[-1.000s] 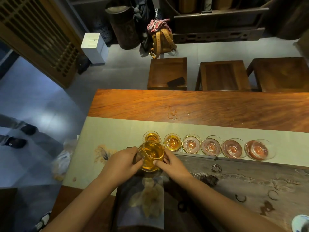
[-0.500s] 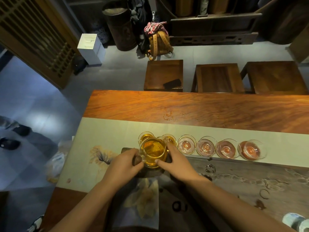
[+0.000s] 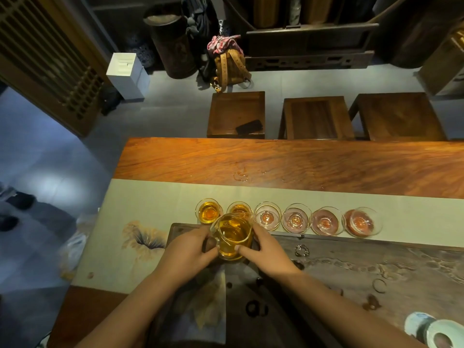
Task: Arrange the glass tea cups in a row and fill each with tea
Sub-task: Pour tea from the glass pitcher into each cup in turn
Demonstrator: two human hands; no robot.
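So, surface: wooden table, cream runner
room: stools
writing: none readable
hands: left hand, right hand both clasping tea pitcher

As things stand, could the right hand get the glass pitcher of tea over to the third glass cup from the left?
Probably yes. The right hand and left hand hold the glass pitcher of amber tea just short of the row, and the empty third glass cup sits right beside it with nothing between.

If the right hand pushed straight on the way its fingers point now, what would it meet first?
The right hand already touches the glass pitcher, fingers pointing left and away. Past that, probably the second tea cup; depth is unclear.
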